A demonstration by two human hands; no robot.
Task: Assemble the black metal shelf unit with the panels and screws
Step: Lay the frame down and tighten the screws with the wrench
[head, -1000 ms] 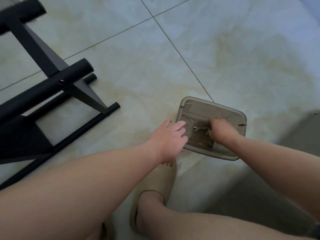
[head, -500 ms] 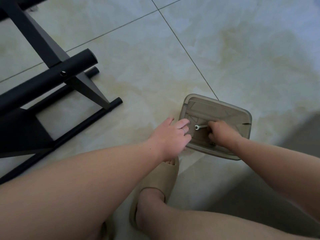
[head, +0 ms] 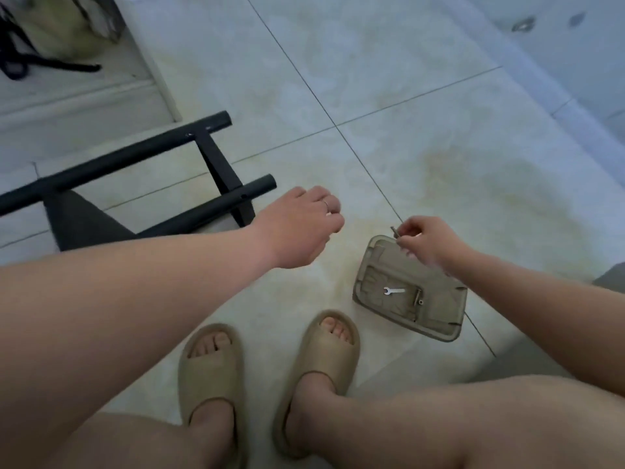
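Head; R hand (head: 429, 242) pinches screw (head: 395, 231)

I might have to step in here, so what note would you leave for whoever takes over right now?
Right hand pinches a small screw above the plastic tray.
Left hand, loosely curled, holds nothing visible, near the black frame.
A small wrench lies in the tray on the floor.
Done: frame's tubes and crossbar joined.
Left: probably fit this screw into the frame, then tighten.
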